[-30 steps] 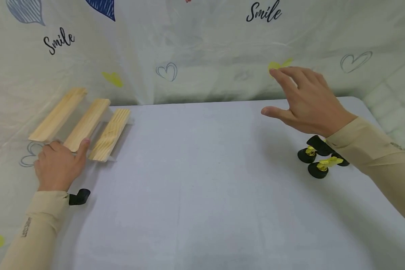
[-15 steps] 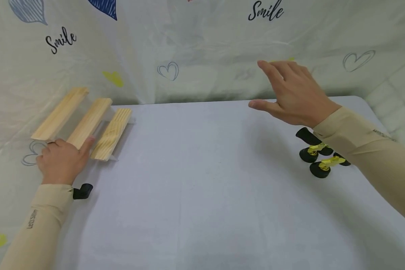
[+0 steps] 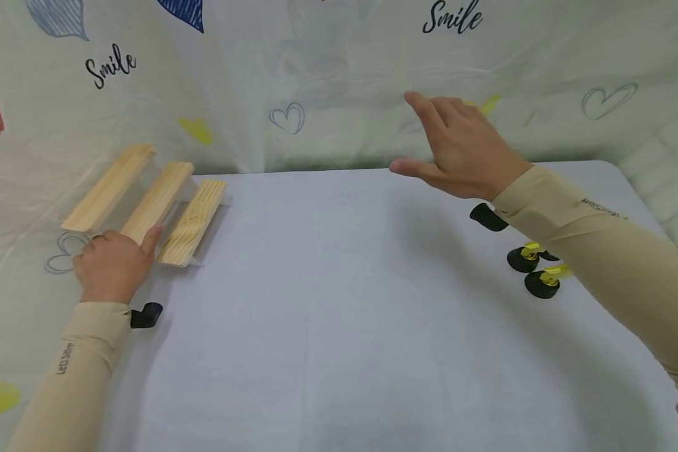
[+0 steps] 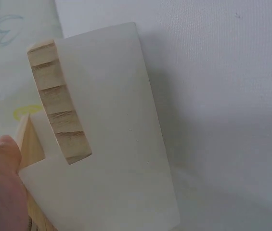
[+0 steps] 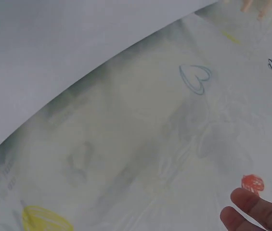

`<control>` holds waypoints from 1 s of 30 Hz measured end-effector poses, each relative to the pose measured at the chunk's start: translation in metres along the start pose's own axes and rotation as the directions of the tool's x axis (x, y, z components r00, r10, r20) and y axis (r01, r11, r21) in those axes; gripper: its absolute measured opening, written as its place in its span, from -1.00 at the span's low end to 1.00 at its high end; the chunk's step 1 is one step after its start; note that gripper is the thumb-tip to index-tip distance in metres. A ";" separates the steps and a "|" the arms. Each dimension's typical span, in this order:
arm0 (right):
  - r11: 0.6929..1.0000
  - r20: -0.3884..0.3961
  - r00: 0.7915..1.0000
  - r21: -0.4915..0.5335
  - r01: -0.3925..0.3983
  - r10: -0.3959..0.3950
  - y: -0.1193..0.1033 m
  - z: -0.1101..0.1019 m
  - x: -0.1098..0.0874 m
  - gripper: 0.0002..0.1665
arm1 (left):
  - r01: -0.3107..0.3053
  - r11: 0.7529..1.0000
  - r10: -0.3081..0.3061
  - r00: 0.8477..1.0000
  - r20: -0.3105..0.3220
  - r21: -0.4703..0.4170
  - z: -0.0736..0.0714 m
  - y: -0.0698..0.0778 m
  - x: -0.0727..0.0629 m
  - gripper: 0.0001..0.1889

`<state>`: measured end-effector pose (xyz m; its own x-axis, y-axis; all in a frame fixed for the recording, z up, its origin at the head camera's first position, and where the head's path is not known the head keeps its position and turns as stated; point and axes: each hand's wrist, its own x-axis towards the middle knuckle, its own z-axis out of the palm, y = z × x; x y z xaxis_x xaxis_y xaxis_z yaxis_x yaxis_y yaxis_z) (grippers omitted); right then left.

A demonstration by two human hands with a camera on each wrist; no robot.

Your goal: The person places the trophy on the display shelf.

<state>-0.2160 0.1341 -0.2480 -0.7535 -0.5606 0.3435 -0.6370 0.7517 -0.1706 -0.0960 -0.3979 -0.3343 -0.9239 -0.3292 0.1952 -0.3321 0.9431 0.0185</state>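
Observation:
A stepped rack with three pale wooden slats [image 3: 193, 225] stands at the table's left end. My left hand [image 3: 113, 267] grips its near side, thumb at the front end of the middle slat. In the left wrist view the rack's white side panel [image 4: 121, 120] fills the middle, with the grooved end of a slat [image 4: 61, 103] set into it and my thumb [image 4: 3, 154] at the left. My right hand [image 3: 463, 147] is raised near the table's back edge, thumb and fingers spread, holding nothing. In the right wrist view only its fingertips [image 5: 261, 209] show.
Several small black round pieces with yellow parts [image 3: 542, 284] stand on the right of the white-covered table [image 3: 344, 301], partly hidden by my right sleeve. A printed curtain [image 3: 350, 75] hangs behind the table. Each wrist carries a black camera piece [image 3: 147, 315].
My right hand has moved left and slightly up, away from the black and yellow pieces. My left hand keeps its grip on the rack. The whole view has shifted slightly.

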 end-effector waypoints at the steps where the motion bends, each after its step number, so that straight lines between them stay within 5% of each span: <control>1: 1.000 0.008 1.000 0.007 -0.006 0.006 -0.001 0.002 0.002 0.16 | -0.006 1.000 0.006 1.000 -0.027 0.001 0.000 0.001 -0.001 0.01; 5: 1.000 0.024 1.000 0.024 -0.011 0.010 -0.004 0.010 0.013 0.16 | -0.046 0.999 0.047 0.990 -0.135 0.008 0.001 0.004 -0.003 -0.09; 10: 0.998 0.050 0.999 0.055 -0.012 0.010 -0.009 0.022 0.028 0.13 | -0.148 0.989 0.147 0.942 -0.301 0.018 0.007 0.002 -0.004 -0.20; 17: 0.998 0.128 0.992 0.067 0.001 -0.009 -0.020 0.042 0.053 0.16 | -0.276 0.961 0.251 0.895 -0.368 -0.016 0.010 -0.009 -0.001 -0.25; 20: 0.998 0.175 0.984 0.064 0.023 -0.034 -0.027 0.052 0.064 0.20 | -0.322 0.946 0.294 0.893 -0.341 -0.027 0.010 -0.015 0.001 -0.28; 25: 0.995 0.225 0.971 0.078 0.069 -0.085 -0.041 0.070 0.079 0.20 | -0.333 0.939 0.314 0.933 -0.176 -0.088 0.010 -0.024 0.004 -0.29; 30: 0.989 0.235 0.963 0.092 0.112 -0.131 -0.057 0.086 0.089 0.17 | -0.382 0.918 0.371 0.922 -0.106 -0.106 0.013 -0.030 0.005 -0.35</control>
<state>-0.2604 0.0111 -0.2875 -0.6803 -0.7202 0.1362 -0.7299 0.6488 -0.2150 -0.0930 -0.4287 -0.3464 -0.9554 0.0517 0.2908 0.0682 0.9966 0.0467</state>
